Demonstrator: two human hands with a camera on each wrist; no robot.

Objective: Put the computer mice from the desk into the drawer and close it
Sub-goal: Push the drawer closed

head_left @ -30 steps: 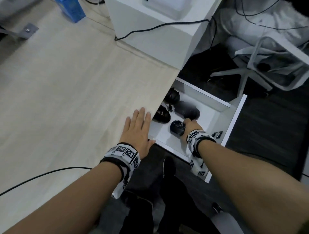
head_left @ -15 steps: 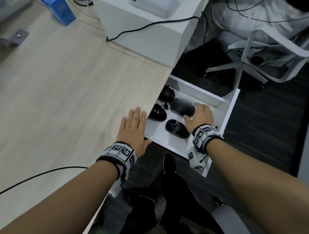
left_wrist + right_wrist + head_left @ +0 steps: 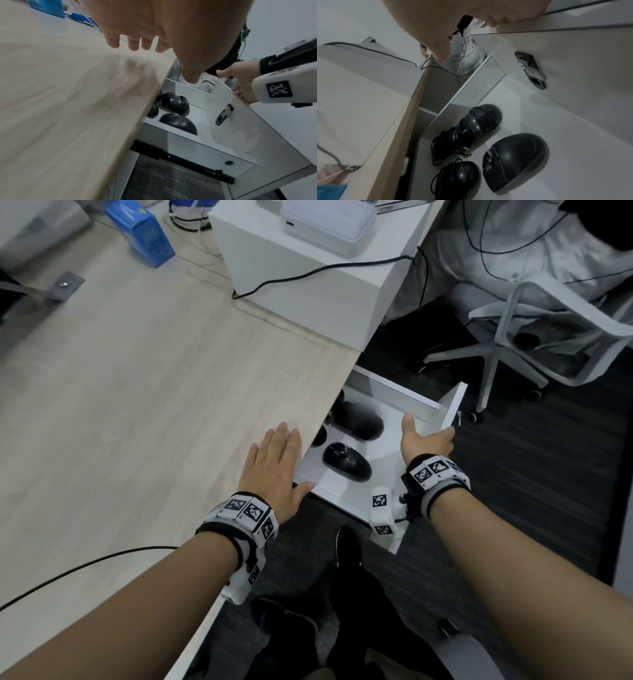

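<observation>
The white drawer (image 3: pixel 452 405) stands partly out from under the wooden desk (image 3: pixel 137 405). On its floor lie black mice: a smooth one (image 3: pixel 346 462) (image 3: pixel 515 161) nearest me, a cord-wrapped one (image 3: pixel 359 422) (image 3: pixel 471 128) behind it, and a third (image 3: pixel 318 436) (image 3: pixel 457 178) mostly under the desk edge. My right hand (image 3: pixel 428 441) (image 3: pixel 240 81) lies across the top edge of the drawer front, with its fingers on the outer face and its thumb sticking out over the inside. It holds no mouse. My left hand (image 3: pixel 274 463) rests flat on the desk beside the edge.
A white box (image 3: pixel 308 285) with a black cable (image 3: pixel 325 268) stands on the desk behind the drawer, and a blue box (image 3: pixel 144 237) at the far left. A white office chair (image 3: pixel 531 337) is beyond the drawer. My legs are below the drawer. A lock latch (image 3: pixel 223 115) sits inside the front.
My right hand has let go of the near mouse, lifted out of the drawer and reached the drawer front. The drawer now shows less from under the desk. The left hand stayed put.
</observation>
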